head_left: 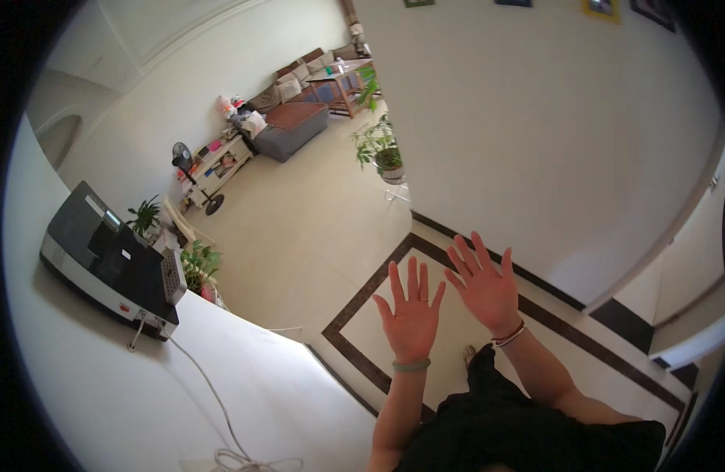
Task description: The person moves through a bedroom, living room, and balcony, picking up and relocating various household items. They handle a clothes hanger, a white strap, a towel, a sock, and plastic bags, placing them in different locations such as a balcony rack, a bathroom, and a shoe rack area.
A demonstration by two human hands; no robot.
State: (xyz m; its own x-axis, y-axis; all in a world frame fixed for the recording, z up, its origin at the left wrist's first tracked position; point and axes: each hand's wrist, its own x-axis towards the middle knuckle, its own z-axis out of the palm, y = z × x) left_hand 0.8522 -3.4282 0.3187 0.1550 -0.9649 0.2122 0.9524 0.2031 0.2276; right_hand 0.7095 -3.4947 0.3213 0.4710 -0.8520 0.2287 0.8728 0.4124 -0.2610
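Observation:
Both of my hands are raised side by side over the pale floor (362, 315), palms showing and fingers spread. My left hand (412, 322) is open and holds nothing; a ring sits on one finger and a green bangle (411, 365) circles the wrist. Slightly higher and to the right, my right hand (487, 295) is open too, with nothing in it. A red band and a pale one, the bracelets (509, 335), go round that wrist. The two hands do not touch each other or anything else. Below them show my dark clothing (528, 429) and one foot (469, 356).
At left, a black-and-white boxy device (111, 256) trails a white cable (213, 385). Potted plants (199, 263) stand beyond it. Farther off are a standing fan (193, 177), a low shelf (221, 169), a grey sofa (288, 134) and a table (343, 79). A white wall (535, 141) rises ahead right.

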